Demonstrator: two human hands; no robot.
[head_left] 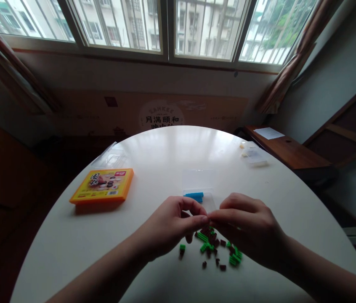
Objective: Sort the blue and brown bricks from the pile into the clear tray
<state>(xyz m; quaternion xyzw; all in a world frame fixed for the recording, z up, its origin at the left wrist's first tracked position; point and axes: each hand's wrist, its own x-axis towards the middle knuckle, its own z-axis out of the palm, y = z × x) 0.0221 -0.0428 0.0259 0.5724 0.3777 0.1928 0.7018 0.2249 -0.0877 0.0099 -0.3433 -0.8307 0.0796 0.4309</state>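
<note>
While the left hand (177,219) and right hand (251,225) met at their fingertips over the table (152,168), each grip was pinched narrow; whether it held a piece could not be told. From the fingertips, green and brown blocks (208,246) lay around six o'clock, blue sticks (195,196) at eleven, the orange case (102,185) near ten.

Scattered green and brown blocks (208,246)
</note>
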